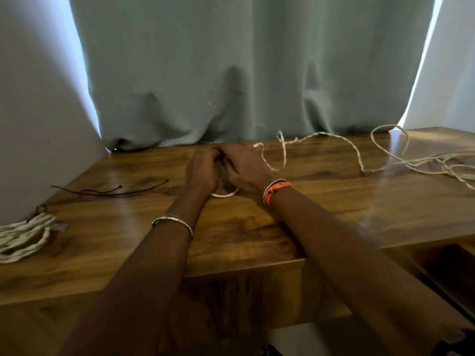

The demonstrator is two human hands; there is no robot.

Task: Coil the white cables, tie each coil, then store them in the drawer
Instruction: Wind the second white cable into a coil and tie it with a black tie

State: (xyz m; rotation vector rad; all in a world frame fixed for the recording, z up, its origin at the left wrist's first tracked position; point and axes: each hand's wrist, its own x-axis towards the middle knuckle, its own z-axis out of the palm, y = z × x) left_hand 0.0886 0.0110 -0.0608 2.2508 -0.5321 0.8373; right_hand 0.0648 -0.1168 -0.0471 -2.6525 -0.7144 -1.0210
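left hand [201, 173] and right hand [245, 167] curled together on white coil [225, 194] beneath them | loose white cable [357, 155] trails rightward | judged light, limp, springy; best pinched at crossing strands

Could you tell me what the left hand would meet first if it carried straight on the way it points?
Probably the right hand at once, since the left hand already touches it over the coil.

Home interior, likely a bedroom or living room; wooden table [257, 227] against plain white wall [30, 98]; full-length teal curtain [231, 73] backlit by daylight.
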